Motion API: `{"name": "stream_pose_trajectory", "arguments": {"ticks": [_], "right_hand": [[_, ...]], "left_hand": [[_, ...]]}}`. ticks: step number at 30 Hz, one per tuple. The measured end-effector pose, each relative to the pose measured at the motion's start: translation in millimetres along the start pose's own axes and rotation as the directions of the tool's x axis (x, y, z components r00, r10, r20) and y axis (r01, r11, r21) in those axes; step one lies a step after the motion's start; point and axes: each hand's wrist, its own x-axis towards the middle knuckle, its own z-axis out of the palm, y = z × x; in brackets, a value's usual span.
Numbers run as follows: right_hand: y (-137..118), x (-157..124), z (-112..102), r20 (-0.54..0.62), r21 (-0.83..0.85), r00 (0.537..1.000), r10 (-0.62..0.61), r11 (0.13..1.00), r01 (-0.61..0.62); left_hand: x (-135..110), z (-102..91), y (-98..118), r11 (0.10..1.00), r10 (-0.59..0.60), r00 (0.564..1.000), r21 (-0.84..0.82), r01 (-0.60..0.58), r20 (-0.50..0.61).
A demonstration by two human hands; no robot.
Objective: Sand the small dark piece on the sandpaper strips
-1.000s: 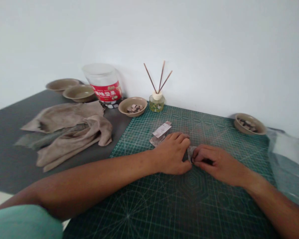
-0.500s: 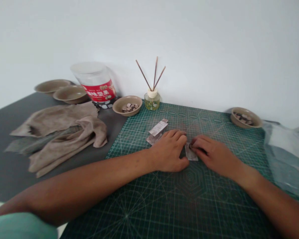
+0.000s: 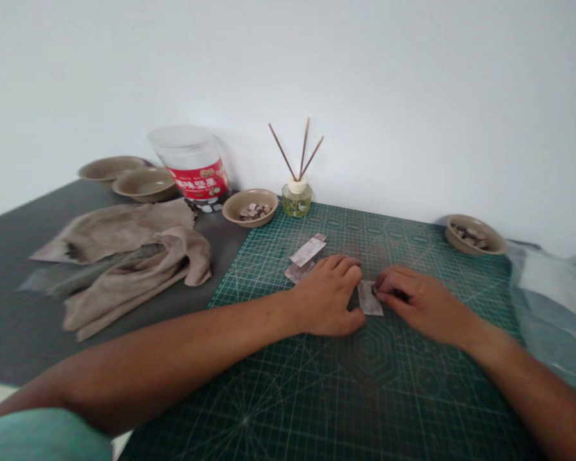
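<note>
A green cutting mat [image 3: 317,397] covers the worktop [image 3: 14,320] beneath both forearms. On it the left hand [image 3: 329,296] lies knuckles up, fingers bent and close together against the left edge of a small pale strip [image 3: 368,299]; whether they grip it I cannot tell. The right hand [image 3: 420,302] has its fingertips pinched together on the strip's right edge, so the strip lies flat on the mat between the two sets of fingers.

Just beyond the left fingers lie two more pale strips [image 3: 307,251]. Well left of them is a crumpled beige cloth [image 3: 125,256]; well right of the right fingers, a clear plastic bag [image 3: 550,301].

Farther off, beyond the right fingers, a tan bowl [image 3: 475,245] holds small brown and pale pieces. Beyond the left fingers a second tan bowl [image 3: 242,218] holds similar pieces, beside a reed diffuser [image 3: 296,200]. Left of that stand a clear jar with a red label [image 3: 194,168] and two empty-looking bowls [image 3: 141,186].
</note>
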Motion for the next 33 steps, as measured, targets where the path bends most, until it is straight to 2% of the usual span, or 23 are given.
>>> {"name": "stream_pose_trajectory", "arguments": {"ticks": [2,3,8,10,14,17,19,21,26,28,31,33], "right_hand": [[-2.5,-1.5,-0.4,0.080,0.064,0.995,-0.063,0.996,0.058],[-4.4,-1.2,1.5,0.078,0.084,0.994,-0.081,0.994,0.074],[-2.4,4.6,9.4,-0.137,-0.030,0.990,0.010,0.999,-0.015],[1.7,3.1,4.4,-0.094,-0.041,0.996,0.008,0.999,-0.012],[-1.4,-2.6,-2.1,0.094,0.055,0.992,-0.085,0.995,0.080],[-5.8,-0.9,3.3,0.052,0.091,0.996,-0.075,0.993,0.070],[-3.5,1.2,5.0,-0.035,0.042,0.999,-0.011,0.999,0.013],[0.6,1.4,2.3,-0.071,-0.003,0.997,0.025,1.000,-0.026],[-3.6,-1.6,-2.3,0.099,0.113,0.993,-0.070,0.992,0.059],[-6.8,0.1,1.4,0.064,0.126,0.996,-0.062,0.991,0.054],[-3.4,2.9,3.2,-0.060,0.040,0.998,0.008,0.999,-0.006],[0.4,2.5,0.7,-0.060,0.024,0.998,0.007,1.000,-0.005]], "left_hand": [[-0.1,-0.3,0.1,1.000,0.001,1.000,-0.005,-0.001,0.005],[-0.1,-0.4,0.1,1.000,0.001,1.000,-0.009,-0.001,0.008],[0.1,-0.5,0.0,1.000,-0.004,1.000,-0.017,0.005,0.014],[0.1,-0.6,0.1,1.000,-0.006,1.000,-0.016,0.007,0.013],[0.0,-0.7,0.2,1.000,0.000,1.000,-0.020,0.000,0.009],[0.1,-0.5,0.0,1.000,0.000,1.000,-0.022,0.000,0.007],[0.1,-0.4,-0.2,1.000,-0.001,1.000,-0.021,0.001,0.003],[0.1,-0.4,-0.2,1.000,-0.002,1.000,-0.017,0.002,-0.001],[-0.3,-0.1,-0.2,1.000,0.004,1.000,-0.013,-0.004,0.000],[-0.2,0.3,-0.4,1.000,0.005,1.000,-0.012,-0.005,0.002],[0.1,0.8,-0.7,1.000,0.006,1.000,-0.004,-0.006,0.002],[0.2,1.0,-0.9,1.000,0.005,1.000,0.000,-0.005,0.002]]}}
